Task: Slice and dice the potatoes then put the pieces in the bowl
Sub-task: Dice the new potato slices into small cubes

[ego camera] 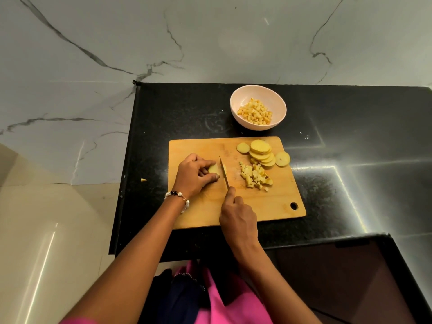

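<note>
Here the black bench (327,160) carries a wooden cutting board (268,206), and both hands work at its near left part. The left hand (195,171) curls its fingers round a small piece of potato (213,169) and pins it to the board. Just to the right of that hand the knife (224,170) stands edge-down against the potato, its handle gripped in the right hand (238,218), which lies nearer the person.

The potato piece looks firm and stiff, yet its cut faces are probably wet and slippery, and it is small enough to roll or skid. It is best held from above with fingertips tucked back from the blade, since little room remains between fingers and steel.

Beyond the right hand a fan of round slices (261,153) lies on the far part of the board, with a heap of diced pieces (254,176) between them and that hand. Farther off, past the board, a pale bowl (278,101) already holds cubes. The heap sits close to the knife's right side and could crowd the next cuts. A stray scrap (143,180) lies on the bench well left of the left hand.
</note>
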`<control>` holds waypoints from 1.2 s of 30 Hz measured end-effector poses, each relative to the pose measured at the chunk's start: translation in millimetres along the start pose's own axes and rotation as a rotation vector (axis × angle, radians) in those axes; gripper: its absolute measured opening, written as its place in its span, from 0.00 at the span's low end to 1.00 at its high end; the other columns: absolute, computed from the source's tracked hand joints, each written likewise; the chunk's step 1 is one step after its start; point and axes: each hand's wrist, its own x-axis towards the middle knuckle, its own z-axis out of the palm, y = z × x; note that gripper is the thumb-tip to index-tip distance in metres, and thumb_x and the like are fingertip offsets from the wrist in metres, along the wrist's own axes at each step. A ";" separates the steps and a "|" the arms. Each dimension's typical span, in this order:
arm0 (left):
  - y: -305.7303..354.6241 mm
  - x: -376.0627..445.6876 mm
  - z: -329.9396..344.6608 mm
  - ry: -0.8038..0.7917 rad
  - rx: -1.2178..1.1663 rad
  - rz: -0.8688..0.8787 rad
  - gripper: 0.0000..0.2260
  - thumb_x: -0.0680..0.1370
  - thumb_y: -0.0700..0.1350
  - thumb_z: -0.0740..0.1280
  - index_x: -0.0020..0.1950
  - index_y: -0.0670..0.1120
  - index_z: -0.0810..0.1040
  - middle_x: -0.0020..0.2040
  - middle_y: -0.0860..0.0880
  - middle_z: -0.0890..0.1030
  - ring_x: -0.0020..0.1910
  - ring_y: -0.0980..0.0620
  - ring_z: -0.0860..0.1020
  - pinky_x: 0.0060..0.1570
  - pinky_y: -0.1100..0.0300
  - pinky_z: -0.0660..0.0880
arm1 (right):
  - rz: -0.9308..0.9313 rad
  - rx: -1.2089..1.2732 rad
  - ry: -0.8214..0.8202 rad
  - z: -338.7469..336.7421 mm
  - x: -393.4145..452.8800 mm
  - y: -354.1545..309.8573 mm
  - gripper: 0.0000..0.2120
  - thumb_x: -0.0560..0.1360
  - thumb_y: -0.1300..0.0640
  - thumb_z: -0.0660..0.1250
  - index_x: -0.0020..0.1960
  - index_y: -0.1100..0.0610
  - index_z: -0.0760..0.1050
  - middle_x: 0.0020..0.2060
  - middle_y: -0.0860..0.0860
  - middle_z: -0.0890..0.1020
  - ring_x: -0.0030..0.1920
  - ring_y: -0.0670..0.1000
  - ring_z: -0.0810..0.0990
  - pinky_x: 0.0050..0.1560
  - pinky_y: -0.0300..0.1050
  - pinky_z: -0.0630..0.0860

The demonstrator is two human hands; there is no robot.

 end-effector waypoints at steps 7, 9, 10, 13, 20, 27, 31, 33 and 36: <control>-3.2 -2.5 0.6 0.014 -0.006 0.079 0.18 0.67 0.41 0.77 0.56 0.42 0.82 0.45 0.50 0.74 0.34 0.60 0.72 0.38 0.75 0.71 | 0.081 0.090 0.031 -7.1 3.4 9.7 0.24 0.80 0.61 0.51 0.76 0.61 0.54 0.55 0.59 0.78 0.50 0.61 0.79 0.38 0.47 0.64; -4.9 -4.3 3.2 0.042 0.022 0.122 0.18 0.68 0.40 0.76 0.56 0.42 0.82 0.45 0.49 0.74 0.35 0.59 0.72 0.38 0.75 0.70 | 0.046 0.153 0.072 -7.4 1.4 5.2 0.23 0.80 0.60 0.53 0.74 0.62 0.59 0.51 0.60 0.79 0.46 0.63 0.79 0.37 0.47 0.64; -5.2 -5.1 4.3 0.058 0.049 0.137 0.17 0.68 0.41 0.75 0.57 0.42 0.81 0.46 0.48 0.75 0.36 0.58 0.72 0.39 0.74 0.70 | 0.026 0.171 0.081 -6.4 1.0 2.2 0.22 0.80 0.59 0.55 0.73 0.62 0.61 0.49 0.61 0.80 0.45 0.63 0.79 0.36 0.47 0.64; -6.6 -8.4 8.3 0.147 0.172 0.145 0.17 0.69 0.48 0.70 0.55 0.43 0.82 0.45 0.46 0.76 0.45 0.48 0.73 0.43 0.61 0.69 | -0.006 0.175 0.068 -3.9 4.0 -3.5 0.22 0.80 0.58 0.55 0.73 0.61 0.62 0.48 0.60 0.80 0.44 0.64 0.79 0.35 0.48 0.64; -7.3 -12.4 15.6 0.262 0.419 0.031 0.20 0.67 0.62 0.60 0.50 0.55 0.84 0.45 0.53 0.78 0.50 0.46 0.70 0.50 0.55 0.56 | -0.004 0.011 0.027 0.9 7.4 -5.0 0.21 0.68 0.62 0.73 0.60 0.65 0.77 0.30 0.58 0.79 0.25 0.60 0.77 0.25 0.42 0.59; -5.1 -8.9 13.4 0.236 0.344 -0.004 0.24 0.64 0.64 0.59 0.50 0.55 0.84 0.46 0.54 0.78 0.53 0.48 0.69 0.51 0.56 0.53 | -0.087 0.047 0.008 -1.1 19.2 -9.0 0.23 0.80 0.63 0.48 0.75 0.63 0.53 0.52 0.60 0.78 0.48 0.61 0.79 0.38 0.47 0.64; -5.6 -7.5 11.3 0.208 0.338 -0.013 0.19 0.65 0.61 0.65 0.51 0.56 0.83 0.47 0.55 0.78 0.54 0.49 0.68 0.51 0.58 0.51 | -0.099 0.049 -0.018 0.4 -5.5 -2.3 0.25 0.80 0.64 0.49 0.76 0.65 0.50 0.54 0.61 0.77 0.48 0.61 0.79 0.39 0.48 0.67; -5.2 -7.1 11.4 0.206 0.326 -0.016 0.19 0.65 0.60 0.66 0.51 0.55 0.83 0.47 0.55 0.78 0.55 0.49 0.68 0.51 0.58 0.51 | -0.094 0.046 -0.030 -1.1 -10.7 -1.8 0.25 0.80 0.64 0.50 0.76 0.65 0.50 0.54 0.61 0.77 0.48 0.62 0.79 0.40 0.49 0.69; -4.2 -8.8 11.5 0.211 0.328 -0.006 0.22 0.65 0.63 0.62 0.51 0.54 0.84 0.48 0.54 0.79 0.55 0.48 0.68 0.52 0.57 0.53 | -0.038 0.070 -0.047 0.6 6.4 -5.6 0.25 0.80 0.64 0.49 0.76 0.63 0.50 0.55 0.60 0.76 0.50 0.61 0.78 0.43 0.49 0.70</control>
